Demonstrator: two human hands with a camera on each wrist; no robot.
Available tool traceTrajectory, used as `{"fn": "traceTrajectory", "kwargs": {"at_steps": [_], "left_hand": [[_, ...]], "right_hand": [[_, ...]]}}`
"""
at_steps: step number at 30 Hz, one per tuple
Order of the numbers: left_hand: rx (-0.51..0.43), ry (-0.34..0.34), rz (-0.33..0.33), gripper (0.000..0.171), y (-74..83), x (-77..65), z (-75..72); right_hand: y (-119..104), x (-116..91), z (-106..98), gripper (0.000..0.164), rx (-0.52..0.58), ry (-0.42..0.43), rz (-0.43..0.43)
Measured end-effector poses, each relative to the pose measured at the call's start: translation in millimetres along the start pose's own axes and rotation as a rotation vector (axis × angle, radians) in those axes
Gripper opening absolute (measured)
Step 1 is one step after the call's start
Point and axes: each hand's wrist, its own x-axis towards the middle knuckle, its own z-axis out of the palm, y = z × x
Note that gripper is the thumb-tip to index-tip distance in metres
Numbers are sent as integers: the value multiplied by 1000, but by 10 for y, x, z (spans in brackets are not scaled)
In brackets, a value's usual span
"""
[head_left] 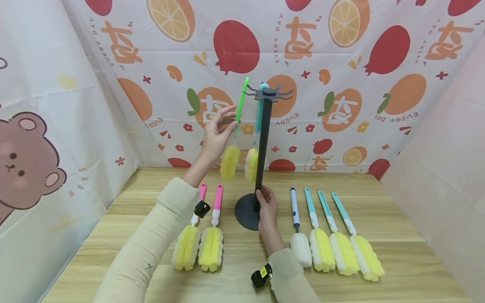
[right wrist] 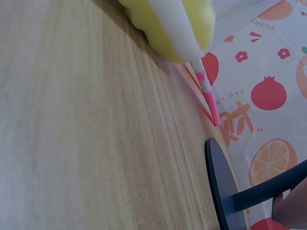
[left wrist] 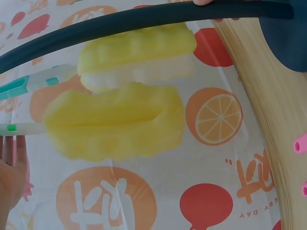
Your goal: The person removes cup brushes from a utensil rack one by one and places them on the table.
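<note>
My left hand (head_left: pixel 219 132) pinches the green handle of a sponge bottle brush (head_left: pixel 241 101) beside the hooks of a black stand (head_left: pixel 264 139). Its yellow sponge head (left wrist: pixel 115 122) hangs downward. The handle's top end is close to one hook; I cannot tell whether it is hooked on. A teal-handled bottle brush (head_left: pixel 259 115) hangs from the stand, partly behind the pole. Low on that pole, just above the round base (head_left: pixel 246 212), my right hand (head_left: pixel 268 210) grips it; only part of this hand (right wrist: pixel 292 206) shows in the right wrist view.
Two pink-handled brushes (head_left: pixel 211 248) lie left of the base on the wooden table (head_left: pixel 242 269). To the right lie a brush with a blue-grey handle and white head (head_left: pixel 301 250) and several teal-handled brushes (head_left: pixel 342 254). A fruit-printed cloth (head_left: pixel 322 54) stands behind.
</note>
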Motion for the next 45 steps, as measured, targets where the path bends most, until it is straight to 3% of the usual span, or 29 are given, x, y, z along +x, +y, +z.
{"fn": "traceTrajectory", "kwargs": {"at_steps": [13,21,30,34,40,45], "left_hand": [[53,-21,6,37,-2,-37,-46],[38,-24,54,38,8,-18,-97],[90,-23,26,41,43,-21,-156],[160,-18,12,47,8,-28,-232],[291,-5,41,54,-266,-20,-395],[498,-4,58,57,-337,-68,-531]], "right_hand": [[5,-3,-15,26,-9,1,-21],[2,-2,-10,25,-2,-6,-8],[3,-13,-17,24,1,-10,-24],[6,-6,-19,24,12,-11,-16],[20,8,-19,25,17,-10,-13],[28,17,-22,26,13,-10,-8]]}}
